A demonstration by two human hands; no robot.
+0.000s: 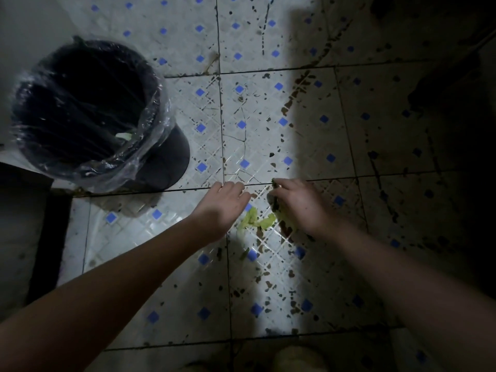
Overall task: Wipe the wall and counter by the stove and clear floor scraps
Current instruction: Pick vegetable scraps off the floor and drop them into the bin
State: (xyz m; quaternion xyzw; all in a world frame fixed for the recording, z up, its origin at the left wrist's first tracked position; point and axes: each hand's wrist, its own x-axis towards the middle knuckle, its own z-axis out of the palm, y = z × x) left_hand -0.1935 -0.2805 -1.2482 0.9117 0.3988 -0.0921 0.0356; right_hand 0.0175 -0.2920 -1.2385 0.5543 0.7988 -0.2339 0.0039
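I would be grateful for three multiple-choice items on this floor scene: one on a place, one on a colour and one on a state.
1. Where does the bin stand?
A. At the upper left, beyond the left hand
B. At the bottom edge of the view
C. In the dark far right corner

2. What colour are the small diamonds set in the floor tiles?
A. Red
B. Blue
C. Yellow

3. What state is the bin in?
A. Shut by a lid
B. Tipped on its side
C. Upright and open, with a clear liner

Key:
1 A, as the bin stands up and to the left of the left hand.
2 B, as every diamond shows blue on pale tile.
3 C, as its mouth gapes upward and clear plastic folds over the rim.
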